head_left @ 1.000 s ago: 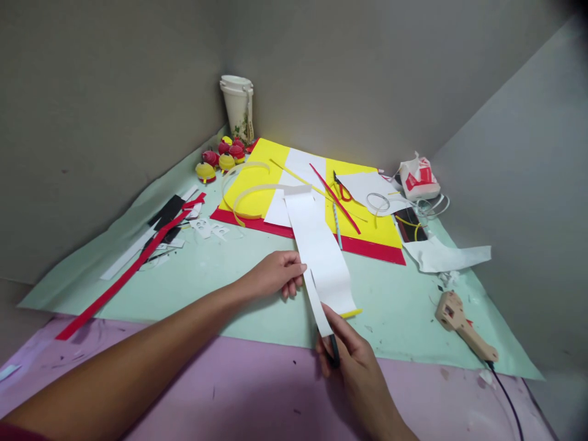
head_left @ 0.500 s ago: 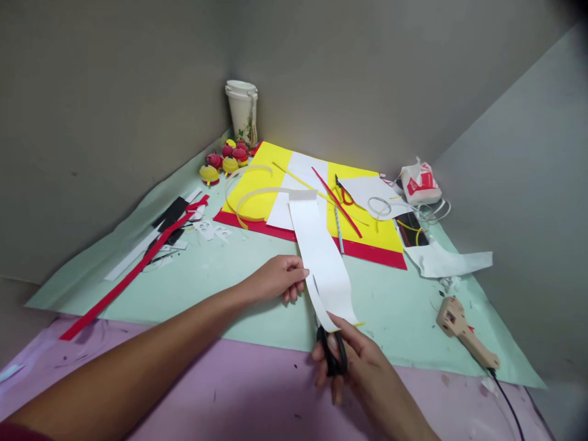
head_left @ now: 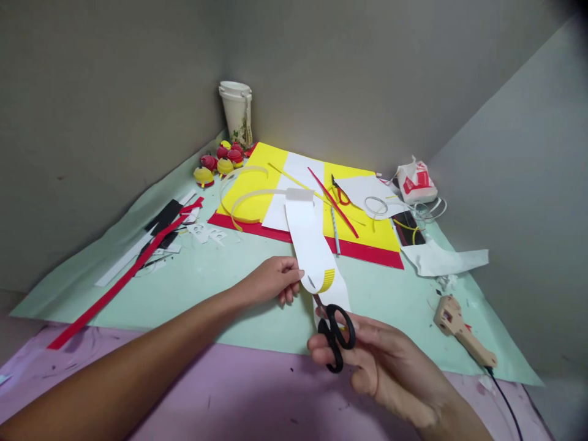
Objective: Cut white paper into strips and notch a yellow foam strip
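My left hand [head_left: 278, 278] pinches the left edge of a long white paper strip [head_left: 307, 236] between thumb and fingers. The strip has a slit near its front, and its cut narrow part curls over, showing yellow stripes on the underside. In my right hand [head_left: 367, 346] are black-handled scissors [head_left: 337, 334], with fingers around the loops. Their blades point forward at the slit in the paper; whether they touch it I cannot make out. Behind, the strip's far end lies over yellow, white and red sheets [head_left: 367, 208].
On the left lie a red strip [head_left: 119, 285] and black and white scraps [head_left: 168, 214]. Red and yellow balls [head_left: 225, 166] sit by a white cup [head_left: 236, 113] at the back. A glue gun [head_left: 463, 331] with its cord, a tissue pack [head_left: 417, 180] and pliers [head_left: 340, 191] are on the right.
The cut part of the white strip has curled over, showing its yellow stripes. My right hand has turned, bringing the scissors' handles into fuller view. My left hand keeps its pinch.
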The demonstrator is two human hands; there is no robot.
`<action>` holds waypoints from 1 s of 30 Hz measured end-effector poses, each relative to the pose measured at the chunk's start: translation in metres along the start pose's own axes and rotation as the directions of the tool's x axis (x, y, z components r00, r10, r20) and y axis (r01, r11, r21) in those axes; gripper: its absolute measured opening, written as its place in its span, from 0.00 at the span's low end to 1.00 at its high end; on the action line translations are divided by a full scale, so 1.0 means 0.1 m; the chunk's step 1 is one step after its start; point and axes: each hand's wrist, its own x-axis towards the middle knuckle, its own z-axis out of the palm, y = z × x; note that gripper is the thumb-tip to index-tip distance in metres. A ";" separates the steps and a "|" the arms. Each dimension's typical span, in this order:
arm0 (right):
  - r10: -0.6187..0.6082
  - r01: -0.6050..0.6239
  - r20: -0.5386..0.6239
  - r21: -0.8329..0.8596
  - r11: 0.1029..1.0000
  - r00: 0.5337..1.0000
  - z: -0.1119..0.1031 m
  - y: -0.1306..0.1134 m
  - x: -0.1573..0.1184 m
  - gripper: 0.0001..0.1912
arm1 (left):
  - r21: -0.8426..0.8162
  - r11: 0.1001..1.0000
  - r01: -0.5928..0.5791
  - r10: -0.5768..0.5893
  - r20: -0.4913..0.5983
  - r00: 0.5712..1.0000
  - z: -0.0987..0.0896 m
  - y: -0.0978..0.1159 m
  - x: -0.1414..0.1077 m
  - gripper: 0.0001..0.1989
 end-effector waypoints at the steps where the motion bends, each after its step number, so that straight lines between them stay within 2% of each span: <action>1: 0.004 -0.004 -0.011 0.008 1.000 1.000 -0.01 0.01 0.00 0.14 | 0.000 1.000 -0.001 0.001 -0.004 1.000 0.00 0.00 0.00 0.12; 9: 0.039 -0.043 -0.157 -0.020 0.999 0.987 -0.13 0.19 0.10 0.17 | 0.051 0.999 -0.018 0.020 -0.031 0.999 0.03 0.02 -0.02 0.12; 12: 0.052 -0.069 -0.209 -0.072 0.995 0.976 -0.09 0.20 0.11 0.17 | 0.054 0.998 -0.026 0.028 -0.029 0.999 0.03 0.02 -0.02 0.12; 15: 0.071 -0.102 -0.233 -0.123 0.987 0.970 -0.03 0.14 0.09 0.21 | 0.060 0.998 -0.030 0.032 -0.029 0.999 0.02 0.01 -0.02 0.12; 19: 0.098 -0.133 -0.173 -0.201 0.971 0.980 -0.04 0.06 0.11 0.26 | 0.054 0.998 -0.032 0.034 -0.033 0.999 0.02 0.00 -0.02 0.12; 27: 0.026 -0.029 -0.014 -0.320 0.947 1.000 -0.21 0.16 0.17 0.22 | 0.005 1.000 0.000 0.000 -0.068 0.998 0.03 0.00 -0.01 0.12; 30: 0.051 -0.058 -0.029 -0.370 0.927 0.998 -0.21 0.18 0.07 0.25 | 0.001 1.000 0.006 -0.006 -0.081 0.997 0.03 0.01 -0.01 0.12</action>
